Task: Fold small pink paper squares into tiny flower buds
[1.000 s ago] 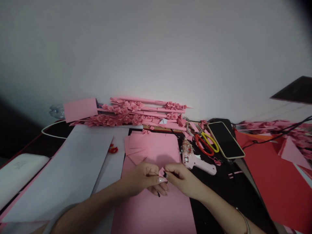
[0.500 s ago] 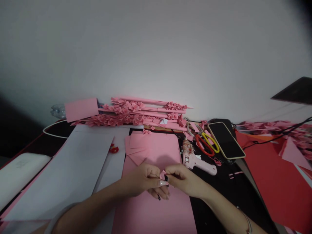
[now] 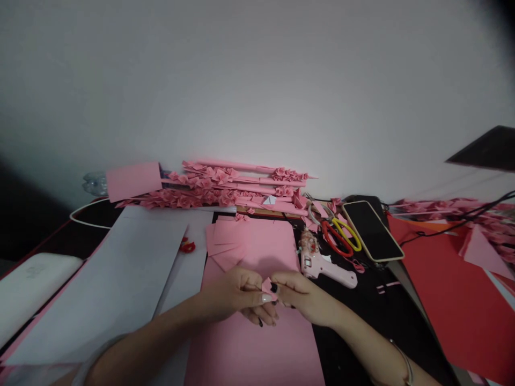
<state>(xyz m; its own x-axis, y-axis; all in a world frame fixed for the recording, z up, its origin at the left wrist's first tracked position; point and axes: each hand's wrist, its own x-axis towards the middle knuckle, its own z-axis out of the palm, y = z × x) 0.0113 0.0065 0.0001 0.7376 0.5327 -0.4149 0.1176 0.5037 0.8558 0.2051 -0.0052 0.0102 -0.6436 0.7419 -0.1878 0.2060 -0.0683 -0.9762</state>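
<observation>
My left hand (image 3: 235, 295) and my right hand (image 3: 300, 296) meet over a large pink sheet (image 3: 257, 343) at the table's front middle. Both pinch a small folded pink paper piece (image 3: 267, 286) between their fingertips. The piece is mostly hidden by my fingers. A stack of small pink paper squares (image 3: 227, 241) lies fanned out just beyond my left hand.
A pink glue gun (image 3: 324, 264) lies right of my hands, with red and yellow scissors (image 3: 340, 236) and a phone (image 3: 372, 229) behind it. Pink paper flower stems (image 3: 225, 187) are piled by the wall. White sheets (image 3: 112, 279) lie left, red paper (image 3: 454, 300) right.
My fingers have shifted slightly on the small pink piece; my right hand has turned a little downward. Everything else stays put.
</observation>
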